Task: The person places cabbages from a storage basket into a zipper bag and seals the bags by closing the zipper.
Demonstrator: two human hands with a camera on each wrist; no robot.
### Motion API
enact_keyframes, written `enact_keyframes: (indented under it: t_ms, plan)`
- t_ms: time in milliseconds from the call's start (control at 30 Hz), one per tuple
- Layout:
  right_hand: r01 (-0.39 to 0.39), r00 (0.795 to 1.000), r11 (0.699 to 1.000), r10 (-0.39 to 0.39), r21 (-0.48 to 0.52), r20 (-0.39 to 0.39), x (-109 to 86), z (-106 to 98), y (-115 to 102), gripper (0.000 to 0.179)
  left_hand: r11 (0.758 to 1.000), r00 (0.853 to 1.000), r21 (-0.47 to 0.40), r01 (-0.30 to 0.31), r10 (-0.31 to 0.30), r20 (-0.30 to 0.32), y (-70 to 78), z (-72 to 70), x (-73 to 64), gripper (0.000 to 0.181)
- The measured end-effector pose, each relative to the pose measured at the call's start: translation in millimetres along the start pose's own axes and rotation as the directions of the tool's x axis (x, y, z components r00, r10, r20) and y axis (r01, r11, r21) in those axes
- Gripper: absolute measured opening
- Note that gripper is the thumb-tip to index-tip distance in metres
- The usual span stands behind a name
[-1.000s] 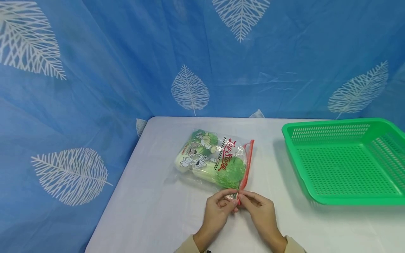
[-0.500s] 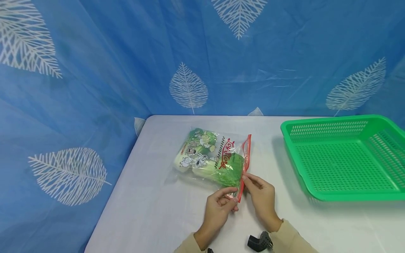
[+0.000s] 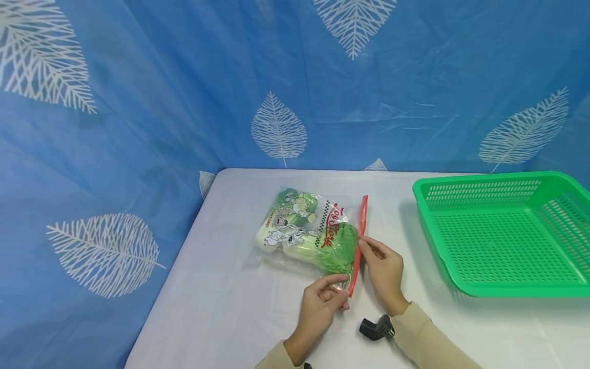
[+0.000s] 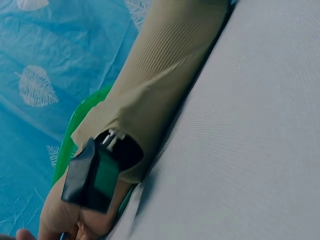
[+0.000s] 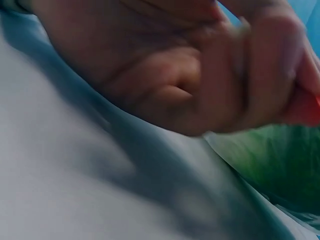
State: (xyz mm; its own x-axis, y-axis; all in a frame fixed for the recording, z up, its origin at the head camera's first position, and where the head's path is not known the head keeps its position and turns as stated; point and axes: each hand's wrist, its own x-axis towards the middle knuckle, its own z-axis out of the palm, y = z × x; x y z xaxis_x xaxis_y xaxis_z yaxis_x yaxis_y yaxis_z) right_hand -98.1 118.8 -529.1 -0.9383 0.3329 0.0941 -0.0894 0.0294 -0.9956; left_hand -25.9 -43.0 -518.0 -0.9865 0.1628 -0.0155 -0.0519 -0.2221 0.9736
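Observation:
A clear zip bag (image 3: 301, 259) with cartoon figures and red lettering lies on the white table, holding green leafy vegetables (image 3: 343, 246) that look like Chinese cabbage. Its red zip strip (image 3: 363, 210) runs along the right edge. My left hand (image 3: 315, 310) pinches the bag's near corner beside the strip's lower end. Farther up, my right hand (image 3: 386, 271) pinches the strip around its middle between thumb and forefinger. The right wrist view shows that hand (image 5: 150, 70) close up, fingers curled, with leaves behind clear plastic below it.
At the right stands a green plastic basket (image 3: 516, 246) with perforated walls. A black wrist device (image 3: 375, 328) sits at the right sleeve's cuff. Blue cloth (image 3: 184, 92) with white leaf prints hangs behind and to the left of the table (image 3: 207, 307).
The right hand has slid along the red strip, from the near corner beside the left hand up to the strip's middle. The left hand keeps its pinch at the corner.

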Motion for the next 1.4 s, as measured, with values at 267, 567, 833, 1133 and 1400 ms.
enact_keyframes:
  t_ms: [267,567,833,1133,1400]
  plan:
    - [0.025,0.999,0.999,-0.026,-0.029,-0.019,22.6,2.3,3.5,0.031,1.000,1.000,-0.004,0.010,-0.010,-0.003,0.0,0.1,-0.7,0.031]
    - [0.025,0.999,0.997,-0.028,-0.069,-0.039,50.2,5.2,4.7,0.032,1.000,1.000,-0.010,0.020,-0.020,0.005,-1.7,0.9,-1.0,0.031]
    - [0.035,0.998,0.996,-0.039,-0.087,-0.046,75.3,12.5,4.9,0.032,1.000,1.000,-0.009,0.003,-0.003,0.002,-1.1,1.0,0.1,0.031]
    - [0.057,0.997,0.993,-0.063,-0.108,-0.052,97.0,18.3,6.0,0.031,1.000,1.000,-0.008,0.008,-0.008,-0.006,-2.5,0.5,1.8,0.031]
    - [0.045,0.997,0.991,-0.052,-0.122,-0.055,116.6,24.3,8.5,0.032,1.000,1.000,-0.012,0.015,-0.015,-0.010,-2.6,-0.2,1.8,0.031]
